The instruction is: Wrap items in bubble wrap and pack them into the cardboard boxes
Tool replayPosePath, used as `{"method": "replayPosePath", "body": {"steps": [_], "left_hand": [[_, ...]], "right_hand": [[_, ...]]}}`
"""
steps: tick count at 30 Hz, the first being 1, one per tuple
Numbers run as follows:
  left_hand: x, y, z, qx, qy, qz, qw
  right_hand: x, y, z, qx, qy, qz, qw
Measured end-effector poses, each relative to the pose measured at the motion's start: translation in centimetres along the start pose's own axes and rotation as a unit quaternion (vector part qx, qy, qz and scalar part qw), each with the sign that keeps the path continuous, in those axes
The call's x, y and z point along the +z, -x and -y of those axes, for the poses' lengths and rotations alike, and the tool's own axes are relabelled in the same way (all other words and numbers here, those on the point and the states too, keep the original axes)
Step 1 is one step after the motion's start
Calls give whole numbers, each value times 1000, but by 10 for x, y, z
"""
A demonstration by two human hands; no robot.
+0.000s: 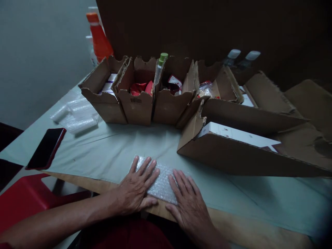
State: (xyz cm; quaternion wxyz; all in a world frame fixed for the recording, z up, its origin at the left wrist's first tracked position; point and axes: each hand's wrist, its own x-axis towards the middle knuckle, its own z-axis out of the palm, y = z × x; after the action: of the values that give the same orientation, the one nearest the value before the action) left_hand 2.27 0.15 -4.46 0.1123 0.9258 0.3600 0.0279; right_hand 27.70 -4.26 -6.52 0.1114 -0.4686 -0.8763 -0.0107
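A small piece of bubble wrap (163,183) lies flat at the table's near edge. My left hand (136,188) presses on its left part with fingers spread. My right hand (187,203) lies flat on its right side, fingers apart. Neither hand grips anything. Whether something is wrapped inside the bubble wrap I cannot tell.
A row of open cardboard boxes (135,93) with small packets stands behind. A long cardboard box (241,152) holding a white carton (233,134) lies at right. A dark phone (46,148) and rolled bubble wrap (76,116) sit left. An orange bottle (100,38) stands at back. A red chair (28,197) is near left.
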Motion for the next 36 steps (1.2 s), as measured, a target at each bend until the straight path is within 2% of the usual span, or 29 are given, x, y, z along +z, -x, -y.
{"method": "replayPosePath", "body": {"steps": [4, 7, 9, 11, 13, 15, 18, 21, 24, 27, 29, 32, 34, 36], "left_hand": [[-2, 0, -2, -7, 25, -10, 1000], [-7, 0, 1, -16, 45, -30, 998], [-14, 0, 8, -47, 44, -61, 996], [-22, -1, 18, -98, 31, -84, 991], [-31, -3, 28, -153, 16, -73, 985], [-39, -5, 36, -195, 5, -38, 980], [-45, -12, 38, -221, 8, 8, 975], [-42, -17, 32, -222, 34, 32, 974], [-36, -18, 29, -229, 65, 27, 971], [-39, -17, 35, -245, 136, 18, 960], [-50, -23, 40, -237, 169, -1, 957], [-72, -50, 45, -186, 120, -37, 974], [-80, -77, 46, -137, 61, -33, 988], [-80, -102, 46, -100, 17, -27, 994]], "right_hand": [[-8, 9, -11, 0, -19, -16, 1000], [-16, 7, -24, 45, -52, -64, 996], [-20, 0, -33, 84, -52, -85, 991], [-23, -10, -40, 105, -33, -70, 991], [-24, -20, -43, 115, -16, -34, 993], [-26, -27, -42, 122, -22, -3, 992], [-30, -33, -36, 128, -62, 13, 990], [-37, -34, -28, 143, -96, 7, 985], [-46, -30, -20, 157, -149, 5, 976], [-54, -17, -10, 192, -248, 14, 949], [-55, -7, 0, 219, -318, 26, 922], [-46, -1, 19, 223, -376, 35, 899], [-35, -6, 30, 205, -378, 36, 902], [-25, -14, 37, 187, -374, 37, 908]]}}
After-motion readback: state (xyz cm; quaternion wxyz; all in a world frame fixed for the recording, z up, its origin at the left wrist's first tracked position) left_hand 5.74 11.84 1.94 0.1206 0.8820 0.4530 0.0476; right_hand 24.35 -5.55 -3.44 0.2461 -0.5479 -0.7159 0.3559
